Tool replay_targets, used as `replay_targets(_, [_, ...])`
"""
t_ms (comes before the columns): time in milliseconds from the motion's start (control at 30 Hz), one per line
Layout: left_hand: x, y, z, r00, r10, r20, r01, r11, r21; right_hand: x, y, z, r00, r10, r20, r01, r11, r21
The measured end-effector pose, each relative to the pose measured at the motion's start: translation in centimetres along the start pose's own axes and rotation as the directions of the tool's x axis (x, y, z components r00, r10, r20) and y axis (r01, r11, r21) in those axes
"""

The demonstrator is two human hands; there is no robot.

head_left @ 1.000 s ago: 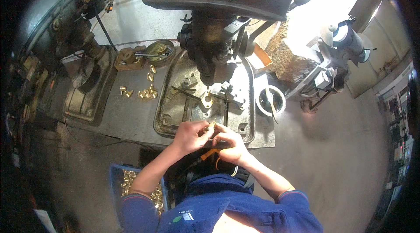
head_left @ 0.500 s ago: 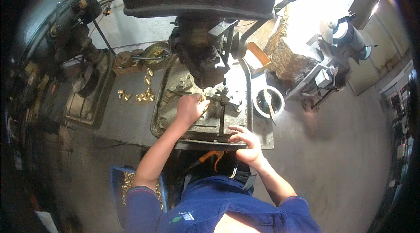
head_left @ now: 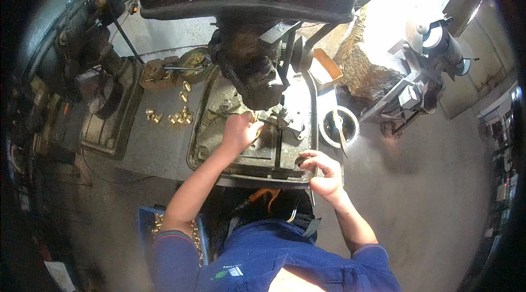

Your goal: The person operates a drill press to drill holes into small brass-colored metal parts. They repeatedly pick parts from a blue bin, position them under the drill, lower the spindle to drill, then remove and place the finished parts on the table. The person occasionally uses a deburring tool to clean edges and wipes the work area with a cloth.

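Under the head of a drill press (head_left: 255,86), my left hand (head_left: 240,132) is closed around a small brass fitting (head_left: 255,120). My fingers cover most of that fitting. A ribbed metal machine table (head_left: 257,170) lies beneath this hand. By the table's near right corner, my right hand (head_left: 324,174) has its fingers curled in. A thin metal rod (head_left: 313,197) sticks out below its palm, and a dark end shows by the fingertips. Loose brass fittings (head_left: 179,117) lie on the bench to the left.
A second machine (head_left: 104,105) stands at left, beside a metal block (head_left: 159,74) and a round dish (head_left: 195,61). On the right are a white bucket (head_left: 353,137) with a brush-like tool and a tray (head_left: 327,66). A blue crate (head_left: 144,226) of brass parts sits below my left arm.
My right hand has moved right and slightly up, its fingers more curled, and the thin rod now shows below it. My left hand stays under the drill head with the brass fitting.
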State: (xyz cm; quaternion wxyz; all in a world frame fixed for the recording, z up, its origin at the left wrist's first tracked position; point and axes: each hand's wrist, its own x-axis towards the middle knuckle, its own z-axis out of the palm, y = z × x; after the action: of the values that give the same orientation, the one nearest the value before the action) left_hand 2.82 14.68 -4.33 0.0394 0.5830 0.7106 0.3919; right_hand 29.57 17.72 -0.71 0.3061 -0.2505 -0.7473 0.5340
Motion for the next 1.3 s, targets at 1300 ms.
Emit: replay_targets(1300, [0.0, -1.7, 0.8, 1.0, -0.017, 0.004, 0.017, 0.993, -0.117, 18.8, -19.4, -8.6, 0.853, -0.44, -0.281, 0.499, 0.845, 0.192])
